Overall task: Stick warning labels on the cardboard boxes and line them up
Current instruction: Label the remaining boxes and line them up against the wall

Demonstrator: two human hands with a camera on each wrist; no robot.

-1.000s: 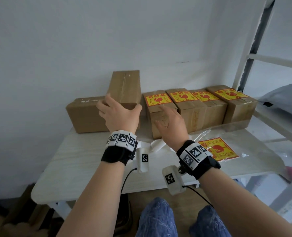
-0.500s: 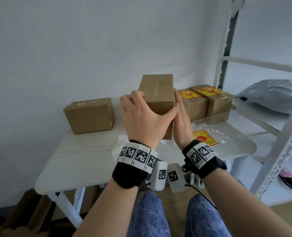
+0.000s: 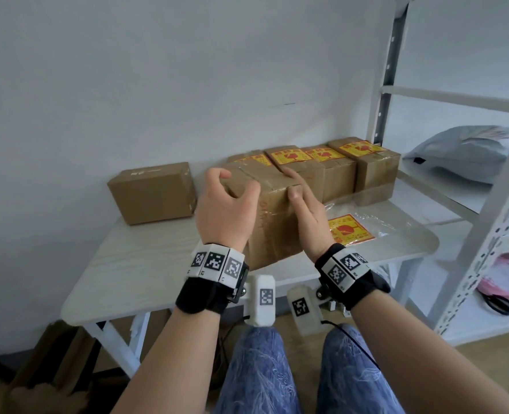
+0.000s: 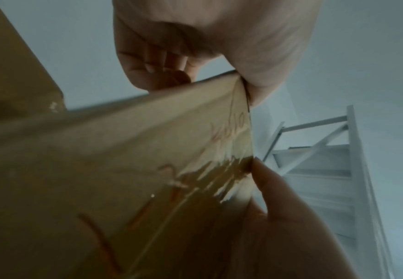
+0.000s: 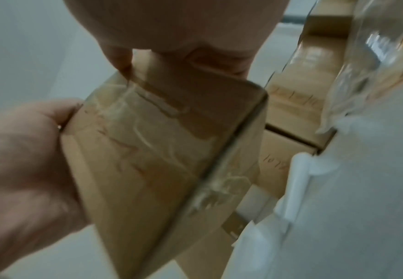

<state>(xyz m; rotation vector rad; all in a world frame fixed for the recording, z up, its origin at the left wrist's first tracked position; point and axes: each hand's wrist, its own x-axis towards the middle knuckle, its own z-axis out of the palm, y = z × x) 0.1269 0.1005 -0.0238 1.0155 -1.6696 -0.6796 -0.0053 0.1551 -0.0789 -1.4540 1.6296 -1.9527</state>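
I hold a plain cardboard box (image 3: 272, 222) with no label over the table's front middle, one hand at each top corner. My left hand (image 3: 237, 183) curls over its top left corner, thumb on the front face. My right hand (image 3: 293, 185) pinches the top right corner, thumb in front and fingers along the top. Whether the box rests on the table I cannot tell. The left wrist view shows the taped box (image 4: 124, 169) under curled fingers (image 4: 152, 66). In the right wrist view the box (image 5: 159, 151) sits between both hands.
Several boxes with yellow-red labels (image 3: 322, 162) stand in a row at the back right. Another plain box (image 3: 154, 192) sits at the back left. A clear bag of labels (image 3: 350, 230) lies right of the held box. A white shelf rack (image 3: 486, 204) adjoins the table (image 3: 134, 264).
Both hands took the upright plain box from the back, turned it and brought it forward and down to the table's front middle. The head view has shifted too.
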